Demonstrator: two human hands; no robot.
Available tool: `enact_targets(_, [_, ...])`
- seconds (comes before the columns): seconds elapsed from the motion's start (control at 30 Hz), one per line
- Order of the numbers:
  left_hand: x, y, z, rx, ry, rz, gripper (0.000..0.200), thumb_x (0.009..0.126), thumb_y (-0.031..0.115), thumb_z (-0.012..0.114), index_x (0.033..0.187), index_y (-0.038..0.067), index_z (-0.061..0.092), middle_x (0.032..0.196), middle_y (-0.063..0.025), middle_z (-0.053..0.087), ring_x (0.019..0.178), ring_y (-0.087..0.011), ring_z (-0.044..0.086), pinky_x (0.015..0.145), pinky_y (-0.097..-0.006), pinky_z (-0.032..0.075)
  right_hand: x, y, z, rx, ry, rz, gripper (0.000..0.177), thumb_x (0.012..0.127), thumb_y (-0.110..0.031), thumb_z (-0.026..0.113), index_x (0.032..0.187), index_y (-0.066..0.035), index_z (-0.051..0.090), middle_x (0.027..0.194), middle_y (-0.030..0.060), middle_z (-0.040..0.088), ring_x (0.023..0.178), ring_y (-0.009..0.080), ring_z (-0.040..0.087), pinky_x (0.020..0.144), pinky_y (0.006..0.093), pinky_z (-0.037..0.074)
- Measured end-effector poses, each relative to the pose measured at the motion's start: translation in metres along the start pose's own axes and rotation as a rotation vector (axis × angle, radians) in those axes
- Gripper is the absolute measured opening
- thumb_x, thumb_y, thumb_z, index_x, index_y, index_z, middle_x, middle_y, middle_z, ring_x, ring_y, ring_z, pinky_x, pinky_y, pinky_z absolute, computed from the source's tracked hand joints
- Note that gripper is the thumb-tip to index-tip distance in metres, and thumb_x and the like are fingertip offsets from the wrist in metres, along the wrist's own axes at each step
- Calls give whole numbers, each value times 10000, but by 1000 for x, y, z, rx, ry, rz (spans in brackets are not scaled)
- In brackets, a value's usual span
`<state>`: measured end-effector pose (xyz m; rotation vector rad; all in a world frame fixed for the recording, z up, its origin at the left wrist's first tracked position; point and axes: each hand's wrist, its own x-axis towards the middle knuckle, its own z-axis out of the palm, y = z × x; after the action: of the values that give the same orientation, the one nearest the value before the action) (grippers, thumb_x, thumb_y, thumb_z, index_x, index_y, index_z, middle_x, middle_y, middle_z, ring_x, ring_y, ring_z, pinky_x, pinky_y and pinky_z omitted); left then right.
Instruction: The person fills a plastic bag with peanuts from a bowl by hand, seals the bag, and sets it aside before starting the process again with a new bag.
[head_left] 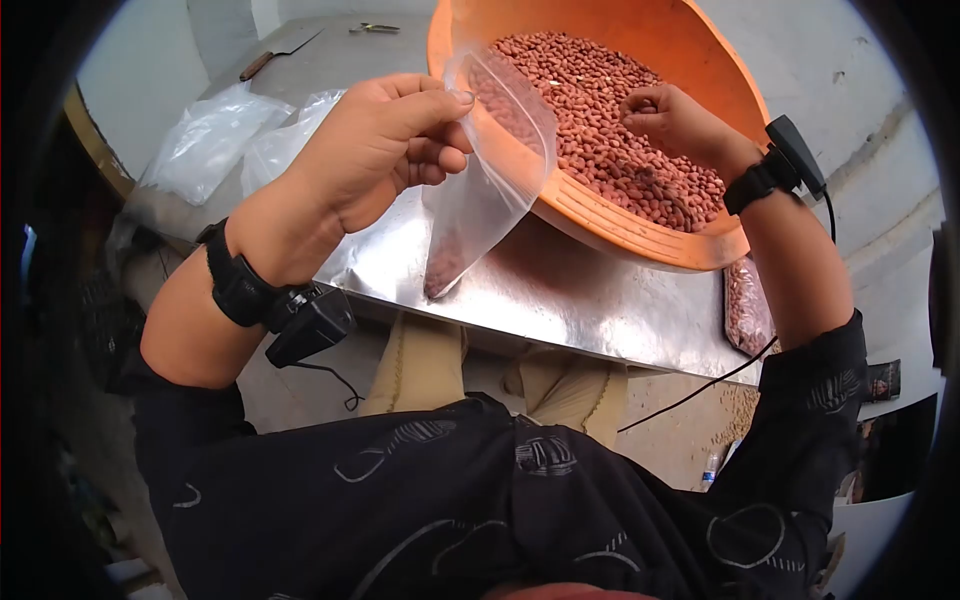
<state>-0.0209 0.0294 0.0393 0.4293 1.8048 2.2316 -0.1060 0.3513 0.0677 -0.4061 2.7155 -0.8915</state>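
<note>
My left hand (415, 130) pinches the upper edge of a clear plastic bag (495, 185), which hangs open beside the basin's rim. A few reddish nuts show in its bottom corner. An orange basin (620, 225) holds a large heap of reddish-brown nuts (600, 130). Over the right part of the heap is my right hand (675, 120), its fingers curled inward; whether it holds any nuts is hidden.
Clear plastic bags (215, 140) lie on the metal table (590, 310) at the left. Behind them are a wooden-handled knife (265, 62) and a small metal tool (374, 28). A filled bag (746, 305) lies below the basin's right side. Cables hang from both wrist devices.
</note>
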Motion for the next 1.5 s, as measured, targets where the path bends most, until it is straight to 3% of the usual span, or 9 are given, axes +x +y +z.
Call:
enact_targets(0.17, [5,-3,2,-4,-37,-13,143,866,196,565,886,55,564,729,-21,606,616,-81,591,576,-202,477,-11,-87,11,318,74,-341,152,877,-199,591,922,-53,586,707,-43,514,509,6,417,425,155,319])
enact_targets(0.33, [1,-1,9,-18,-25,-15,164,880,210,530,882,49,560,750,-44,610,646,-119,607,596,-229,487,-20,-152,51,523,-124,-258,97,839,-114,597,885,-30,590,706,35,573,622,128,547,541,281,446])
enact_targets(0.4, [0,-1,8,-42,-10,-6,171,888,212,511,882,46,556,754,-54,611,642,-131,607,595,-236,487,-12,-145,70,508,-65,-365,170,878,-200,589,923,-37,586,700,-27,512,511,14,419,424,160,325])
enact_targets(0.67, [-3,-6,-2,22,17,25,195,902,226,475,888,48,551,736,-52,609,626,-119,599,582,-231,482,-3,-119,90,38,-88,-331,121,873,-103,563,947,-9,584,725,-50,474,650,31,447,576,174,380])
enact_targets(0.9, [-4,-4,-5,69,-33,69,199,901,236,483,869,56,562,718,-31,608,588,-91,582,562,-205,473,8,-134,93,-296,-175,-292,199,839,-92,597,1013,6,592,839,27,594,726,80,529,627,223,442])
enact_targets(1.03, [-4,0,-12,59,-6,92,193,900,233,494,871,56,565,719,-32,607,584,-88,578,555,-201,469,-1,-150,79,-277,-284,-448,136,807,-96,585,914,-13,600,771,61,598,725,179,563,665,317,459])
enact_targets(1.27, [-5,2,-31,76,-35,170,200,911,217,485,849,49,575,708,-25,602,582,-77,566,548,-192,458,-5,-168,60,-498,-458,-523,271,853,-184,533,1024,11,610,963,135,629,901,184,563,814,291,436])
enact_targets(1.37, [-6,-1,-33,104,32,160,208,909,229,492,854,48,578,685,-13,590,563,-67,542,552,-186,449,-1,-144,56,-72,-529,-551,278,863,-200,522,1010,14,621,1015,150,625,950,188,563,851,279,428])
enact_targets(1.5, [-8,7,-45,125,90,173,215,906,242,499,809,61,561,619,5,546,498,-48,455,522,-182,390,-27,-165,64,-222,-363,-482,199,838,-131,551,911,34,634,846,107,656,792,156,603,759,271,474])
